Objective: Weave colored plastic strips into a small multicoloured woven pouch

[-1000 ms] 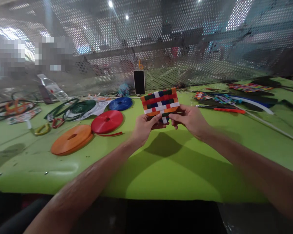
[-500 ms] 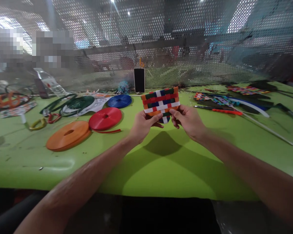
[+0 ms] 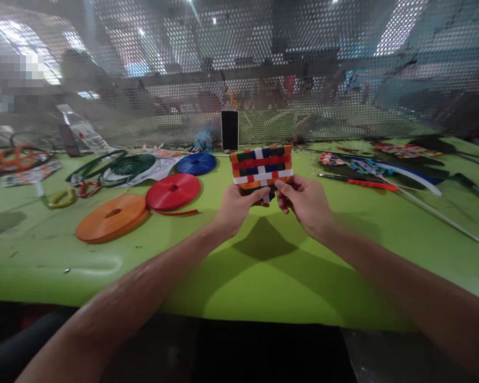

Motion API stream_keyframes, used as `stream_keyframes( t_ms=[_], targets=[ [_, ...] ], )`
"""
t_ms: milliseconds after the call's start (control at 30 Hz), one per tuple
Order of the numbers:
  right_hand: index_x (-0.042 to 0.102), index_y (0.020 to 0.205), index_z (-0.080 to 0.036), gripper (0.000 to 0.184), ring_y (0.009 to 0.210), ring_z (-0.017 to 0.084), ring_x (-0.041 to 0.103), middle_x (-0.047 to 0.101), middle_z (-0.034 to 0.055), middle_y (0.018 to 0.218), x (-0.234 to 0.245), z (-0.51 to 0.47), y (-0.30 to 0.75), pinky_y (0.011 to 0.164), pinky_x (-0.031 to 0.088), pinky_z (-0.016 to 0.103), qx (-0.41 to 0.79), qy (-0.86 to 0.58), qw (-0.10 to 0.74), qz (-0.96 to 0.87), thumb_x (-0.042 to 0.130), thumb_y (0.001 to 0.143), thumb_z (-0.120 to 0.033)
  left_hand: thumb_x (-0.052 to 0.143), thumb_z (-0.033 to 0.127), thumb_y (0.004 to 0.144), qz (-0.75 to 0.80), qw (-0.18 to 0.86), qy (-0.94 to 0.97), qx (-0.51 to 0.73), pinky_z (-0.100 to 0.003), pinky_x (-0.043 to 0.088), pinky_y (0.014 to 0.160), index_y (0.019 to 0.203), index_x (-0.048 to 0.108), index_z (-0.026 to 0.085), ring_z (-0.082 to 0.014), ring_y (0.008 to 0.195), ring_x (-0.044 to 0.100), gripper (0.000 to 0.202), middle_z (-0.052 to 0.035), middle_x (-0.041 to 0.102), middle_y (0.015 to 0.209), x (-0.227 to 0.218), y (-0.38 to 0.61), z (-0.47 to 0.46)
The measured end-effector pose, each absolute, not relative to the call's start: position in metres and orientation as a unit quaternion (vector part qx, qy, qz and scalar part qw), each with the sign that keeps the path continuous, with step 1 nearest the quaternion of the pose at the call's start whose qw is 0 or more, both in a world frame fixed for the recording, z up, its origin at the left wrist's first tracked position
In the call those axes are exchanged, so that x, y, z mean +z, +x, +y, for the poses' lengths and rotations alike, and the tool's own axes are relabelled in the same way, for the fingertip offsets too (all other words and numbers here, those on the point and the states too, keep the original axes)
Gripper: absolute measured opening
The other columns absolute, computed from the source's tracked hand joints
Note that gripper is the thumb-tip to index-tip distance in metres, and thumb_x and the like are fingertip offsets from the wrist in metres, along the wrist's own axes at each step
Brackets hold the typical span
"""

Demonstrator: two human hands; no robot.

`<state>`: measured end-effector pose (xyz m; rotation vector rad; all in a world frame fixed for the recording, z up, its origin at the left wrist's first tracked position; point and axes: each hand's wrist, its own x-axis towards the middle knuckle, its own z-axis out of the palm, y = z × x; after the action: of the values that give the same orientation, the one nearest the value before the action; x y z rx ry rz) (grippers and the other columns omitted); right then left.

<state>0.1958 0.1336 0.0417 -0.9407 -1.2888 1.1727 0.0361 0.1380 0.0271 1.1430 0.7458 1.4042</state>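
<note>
A small woven piece of plastic strips point(image 3: 262, 166), in red, white, blue, green and orange, is held up above the green table. My left hand point(image 3: 239, 206) pinches its lower left part, thumb on the near face. On the lower right, my right hand point(image 3: 303, 199) grips it between thumb and fingers. Both thumbs lie close together near the bottom edge; the fingers behind the piece are mostly hidden. Beneath it, a shadow falls on the tabletop point(image 3: 263, 282).
Left of my hands lie orange point(image 3: 114, 215), red point(image 3: 173, 191) and blue point(image 3: 196, 164) strip rolls. A phone-like dark rectangle point(image 3: 230, 130) stands against the perforated metal screen point(image 3: 271, 96). To the right are a red-handled tool point(image 3: 371, 184), loose strips and other woven pieces. A bottle point(image 3: 83, 130) leans at the back left.
The woven piece has tilted slightly and its top edge looks more level. Both thumbs have shifted a little along its lower edge. The hands keep their hold.
</note>
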Motion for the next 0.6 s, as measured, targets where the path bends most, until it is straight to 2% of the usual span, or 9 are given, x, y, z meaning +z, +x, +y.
stream_keyframes(
  t_ms=[167,300,467,600],
  targets=[
    [0.063,0.074,-0.019,0.036,0.048,0.008,0.052,0.057,-0.0022,0.062,0.0395,0.1369,0.1977,0.04,0.039,0.023,0.483,-0.394,0.549,-0.557,0.081,0.077,-0.049,0.089,0.028,0.067,0.304,0.585,0.471,0.587,-0.028,0.057,0.064,0.09,0.077,0.016,-0.0132,0.068,0.066,0.028,-0.0045,0.077,0.085,0.0281,0.0355,0.1386],
    [0.063,0.073,-0.019,0.034,0.047,0.008,0.052,0.058,-0.0017,0.061,0.0418,0.1372,0.1987,0.04,0.039,0.023,0.474,-0.395,0.549,-0.563,0.081,0.078,-0.047,0.091,0.027,0.064,0.295,0.6,0.48,0.569,-0.029,0.057,0.064,0.088,0.077,0.016,-0.0138,0.068,0.066,0.029,-0.0047,0.076,0.083,0.0292,0.0316,0.1409],
    [0.067,0.077,-0.018,0.034,0.049,0.009,0.054,0.061,-0.0012,0.062,0.043,0.1374,0.1978,0.041,0.041,0.024,0.507,-0.395,0.558,-0.526,0.086,0.072,-0.046,0.089,0.022,0.068,0.283,0.579,0.518,0.563,-0.029,0.058,0.069,0.089,0.077,0.014,-0.0128,0.068,0.065,0.026,-0.0043,0.074,0.081,0.0284,0.0296,0.1403],
    [0.066,0.078,-0.019,0.035,0.053,0.011,0.059,0.064,-0.0004,0.064,0.046,0.1398,0.2025,0.046,0.046,0.026,0.529,-0.367,0.529,-0.553,0.089,0.067,-0.042,0.088,0.019,0.067,0.294,0.576,0.512,0.564,-0.029,0.058,0.067,0.088,0.076,0.012,-0.0133,0.068,0.065,0.025,-0.0047,0.074,0.079,0.0294,0.0283,0.1388]
  ],
)
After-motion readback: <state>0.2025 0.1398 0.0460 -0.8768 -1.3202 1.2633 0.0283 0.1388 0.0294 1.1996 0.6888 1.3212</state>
